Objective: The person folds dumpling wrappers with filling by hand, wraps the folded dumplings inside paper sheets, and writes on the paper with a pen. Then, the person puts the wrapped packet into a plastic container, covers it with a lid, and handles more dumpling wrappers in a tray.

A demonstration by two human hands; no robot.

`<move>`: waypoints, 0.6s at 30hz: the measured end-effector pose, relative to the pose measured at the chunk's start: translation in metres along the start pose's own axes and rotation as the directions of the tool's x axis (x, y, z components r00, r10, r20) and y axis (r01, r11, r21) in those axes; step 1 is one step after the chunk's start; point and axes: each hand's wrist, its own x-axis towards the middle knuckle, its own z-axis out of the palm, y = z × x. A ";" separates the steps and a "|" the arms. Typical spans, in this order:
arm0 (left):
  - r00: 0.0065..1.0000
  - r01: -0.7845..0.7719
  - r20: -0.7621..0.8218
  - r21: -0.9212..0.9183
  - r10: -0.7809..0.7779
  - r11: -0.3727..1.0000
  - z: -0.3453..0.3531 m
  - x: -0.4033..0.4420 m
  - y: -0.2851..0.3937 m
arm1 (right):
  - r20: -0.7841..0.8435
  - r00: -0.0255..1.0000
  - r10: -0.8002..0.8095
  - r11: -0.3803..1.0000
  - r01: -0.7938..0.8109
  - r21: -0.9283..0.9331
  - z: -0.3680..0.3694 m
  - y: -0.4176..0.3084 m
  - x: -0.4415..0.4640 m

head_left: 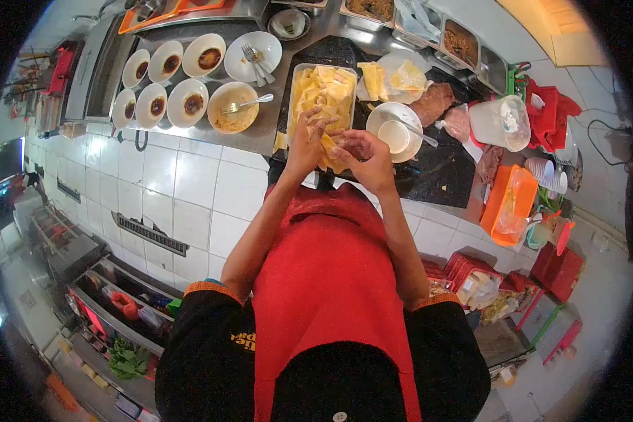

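My left hand point(307, 146) is over the near left part of a metal tray point(291, 105), its fingers curled round a yellow dough wrapper point(328, 145). My right hand point(367, 160) meets it from the right, with bent fingers and thumb at the same wrapper. The tray is heaped with folded yellow wontons point(323, 88). To its right lie a stack of flat wrappers point(374, 81) and more wrappers point(409, 76) on a plastic sheet. A white bowl point(380, 119) with a smaller cup and a flat metal utensil point(422, 136) sits close to my right hand.
Several white bowls point(169, 60) with dark sauce stand at left, near a bowl with a fork point(246, 104) and a plate with cutlery point(235, 63). Lumps of minced meat point(432, 104), a clear tub point(499, 123) and an orange basket point(499, 204) are at right. Metal food pans line the back.
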 end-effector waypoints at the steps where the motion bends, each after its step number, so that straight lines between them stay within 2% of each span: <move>1: 0.999 0.030 -0.022 -0.112 -0.032 0.993 0.002 0.002 0.005 | 0.013 0.999 -0.051 0.994 0.052 -0.096 -0.001 -0.006 0.002; 2: 0.997 0.057 -0.038 -0.224 -0.067 0.973 0.003 0.004 0.008 | 0.030 0.995 -0.100 0.976 0.104 -0.192 -0.002 -0.008 0.004; 3: 0.997 0.064 -0.034 -0.208 -0.072 0.976 0.009 -0.007 0.011 | 0.023 0.995 -0.099 0.979 0.102 -0.176 -0.007 -0.008 -0.005; 5: 0.996 0.087 -0.021 -0.183 -0.092 0.979 0.011 -0.010 0.011 | 0.090 0.910 -0.404 0.857 0.412 -0.309 -0.016 -0.006 -0.001; 6: 0.996 0.080 -0.013 -0.182 -0.084 0.980 0.011 -0.009 0.008 | 0.085 0.907 -0.412 0.853 0.417 -0.313 -0.018 -0.006 -0.001; 8: 0.991 0.136 0.040 -0.298 -0.130 0.945 0.010 -0.010 -0.005 | -0.001 0.953 -0.303 0.909 0.288 -0.300 -0.022 -0.006 -0.004; 11: 0.985 0.172 0.070 -0.394 -0.158 0.903 0.014 -0.014 -0.006 | -0.028 0.960 -0.277 0.916 0.255 -0.311 -0.022 -0.030 -0.018; 12: 0.985 0.170 0.074 -0.393 -0.153 0.904 0.015 -0.013 -0.005 | -0.005 0.917 -0.400 0.819 0.355 -0.450 -0.024 -0.025 -0.019; 13: 0.980 0.199 0.079 -0.404 -0.183 0.893 0.016 -0.011 -0.005 | -0.008 0.915 -0.404 0.817 0.357 -0.452 -0.025 -0.020 -0.020; 15: 0.974 0.228 0.086 -0.414 -0.211 0.881 0.018 -0.011 -0.002 | 0.043 0.966 -0.256 0.884 0.252 -0.394 -0.026 -0.014 -0.026; 17: 0.980 0.193 0.123 -0.414 -0.156 0.890 0.021 -0.011 0.003 | 0.028 0.958 -0.287 0.880 0.275 -0.388 -0.027 -0.014 -0.027; 18: 0.981 0.189 0.122 -0.414 -0.151 0.891 0.019 -0.009 0.004 | 0.023 0.965 -0.263 0.914 0.257 -0.314 -0.027 -0.019 -0.027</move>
